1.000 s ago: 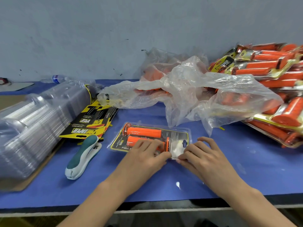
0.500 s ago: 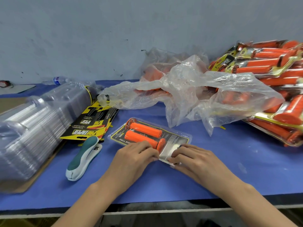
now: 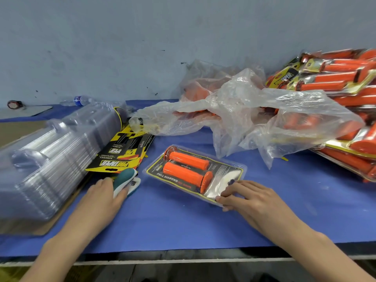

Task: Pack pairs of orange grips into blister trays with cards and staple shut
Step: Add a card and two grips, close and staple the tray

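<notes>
A clear blister pack [image 3: 234, 169] lies on the blue table [image 3: 183, 224], holding two orange grips [image 3: 186, 166] over a black and yellow card. My right hand [image 3: 250, 198] pinches its near right corner, fingers on top and thumb at the edge. My left hand [image 3: 101, 198] has left the pack and grips the rear of the teal and white stapler [image 3: 127, 178], which lies to the pack's left. The stapler's rear half is hidden under my palm.
A stack of empty clear trays [image 3: 46, 165] fills the left side, with printed cards [image 3: 124, 155] beside it. A crumpled plastic bag of loose orange grips [image 3: 254, 110] sits behind the pack. Finished packs [image 3: 341, 82] pile up at the right. A water bottle [image 3: 78, 100] lies by the wall.
My left hand moved off the blister pack to the left and took hold of the stapler. The pack has turned slightly clockwise under my right hand.
</notes>
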Available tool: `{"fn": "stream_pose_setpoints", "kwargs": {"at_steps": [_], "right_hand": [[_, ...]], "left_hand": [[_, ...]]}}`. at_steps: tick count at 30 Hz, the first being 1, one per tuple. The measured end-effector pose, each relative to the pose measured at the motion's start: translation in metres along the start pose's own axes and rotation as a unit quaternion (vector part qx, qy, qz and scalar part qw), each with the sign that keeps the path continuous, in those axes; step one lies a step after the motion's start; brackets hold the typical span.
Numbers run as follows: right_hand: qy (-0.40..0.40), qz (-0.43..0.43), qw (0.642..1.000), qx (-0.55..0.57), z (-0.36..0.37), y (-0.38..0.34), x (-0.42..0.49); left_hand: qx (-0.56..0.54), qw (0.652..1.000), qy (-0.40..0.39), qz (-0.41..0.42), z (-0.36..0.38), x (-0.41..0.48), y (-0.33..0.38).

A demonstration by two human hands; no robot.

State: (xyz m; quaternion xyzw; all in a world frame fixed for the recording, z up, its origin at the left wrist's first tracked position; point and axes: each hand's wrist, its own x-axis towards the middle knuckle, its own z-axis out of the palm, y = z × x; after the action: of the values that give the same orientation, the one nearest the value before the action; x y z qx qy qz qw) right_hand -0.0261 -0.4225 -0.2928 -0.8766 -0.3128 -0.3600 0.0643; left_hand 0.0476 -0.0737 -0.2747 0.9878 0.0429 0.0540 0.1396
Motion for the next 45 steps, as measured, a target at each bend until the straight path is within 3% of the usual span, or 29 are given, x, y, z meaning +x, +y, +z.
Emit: {"fn": "stream_pose_setpoints", "kwargs": {"at_steps": [2, 4, 7, 9, 11, 21, 30, 34, 45], "right_hand": [[0.003, -0.009, 1.000, -0.016, 0.000, 0.000, 0.001], [0.001, -0.011, 0.999, -0.034, 0.000, 0.000, 0.001], [-0.007, -0.009, 0.999, -0.046, 0.001, 0.000, 0.001], [-0.012, -0.011, 0.999, -0.048, 0.000, 0.000, 0.002], [-0.018, -0.009, 0.998, -0.052, -0.001, 0.000, 0.003], [-0.024, -0.012, 0.997, -0.078, -0.004, -0.006, 0.004], [-0.016, -0.017, 0.996, -0.091, 0.001, -0.011, 0.003], [-0.016, -0.018, 0.995, -0.095, 0.002, -0.011, 0.003], [-0.012, -0.021, 0.997, -0.076, 0.007, -0.009, 0.002]], "left_hand": [[-0.047, 0.998, -0.024, 0.038, -0.009, -0.003, 0.001], [-0.164, 0.980, -0.088, 0.073, -0.020, -0.011, 0.007], [-0.345, 0.903, -0.244, 0.079, -0.030, -0.030, 0.025], [-0.351, 0.870, -0.336, 0.087, -0.035, -0.044, 0.039], [-0.346, 0.854, -0.377, 0.096, -0.037, -0.056, 0.053], [-0.360, 0.835, -0.413, 0.045, -0.017, -0.071, 0.094], [-0.477, 0.744, -0.468, -0.001, -0.002, -0.064, 0.120], [-0.493, 0.750, -0.440, -0.015, 0.001, -0.061, 0.126], [-0.503, 0.727, -0.467, 0.005, 0.002, -0.060, 0.122]]}}
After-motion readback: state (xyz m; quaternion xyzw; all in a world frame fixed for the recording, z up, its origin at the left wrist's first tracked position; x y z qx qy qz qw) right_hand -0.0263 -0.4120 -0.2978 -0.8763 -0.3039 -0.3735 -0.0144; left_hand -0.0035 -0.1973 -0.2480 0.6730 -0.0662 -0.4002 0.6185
